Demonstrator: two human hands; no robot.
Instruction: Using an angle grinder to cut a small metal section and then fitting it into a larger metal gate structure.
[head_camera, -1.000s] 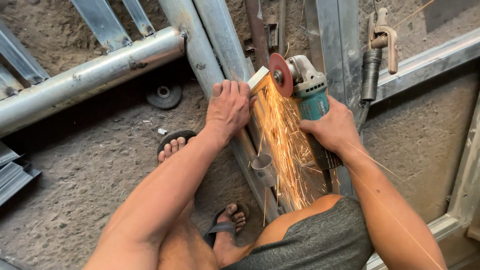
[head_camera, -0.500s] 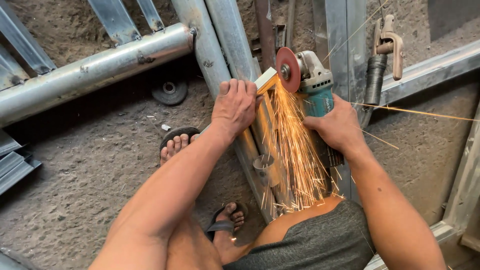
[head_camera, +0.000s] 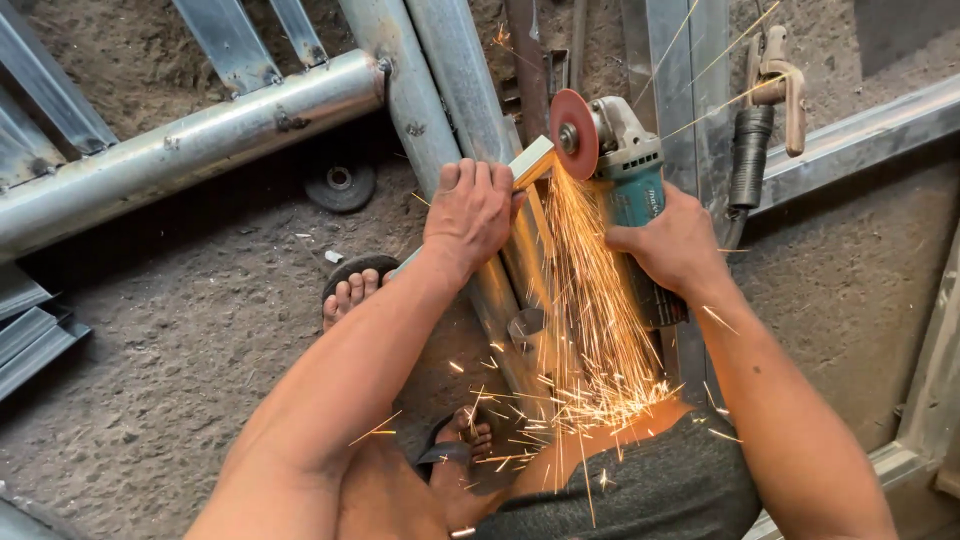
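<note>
A: What has the left hand (head_camera: 478, 212) got?

B: Its grip is closed over a pale square metal bar (head_camera: 532, 162), fingers curled on top, pinning it against the slanted steel tube (head_camera: 455, 100) underneath.

A: And the right hand (head_camera: 672, 243)?

B: Wrapped tight round the teal body of an angle grinder (head_camera: 630, 170). The red disc (head_camera: 573, 133) touches the cut end of the bar, just beside the left fingertips.

A: Sparks?

B: An orange stream (head_camera: 590, 310) falls from the disc toward the person's grey shorts (head_camera: 640, 490), between the 2 forearms.

A: Where does all this sit?

B: On a dirt floor (head_camera: 180, 340), among galvanised pipes. 1 thick pipe (head_camera: 200, 140) runs across the upper left. A spare grinding disc (head_camera: 340, 185) lies on the floor below it. 2 feet in black sandals show, 1 (head_camera: 352, 290) left of the tube, 1 (head_camera: 460, 450) near the bottom edge. A clamp with a black handle (head_camera: 765, 110) hangs upper right, well apart from the hands
</note>
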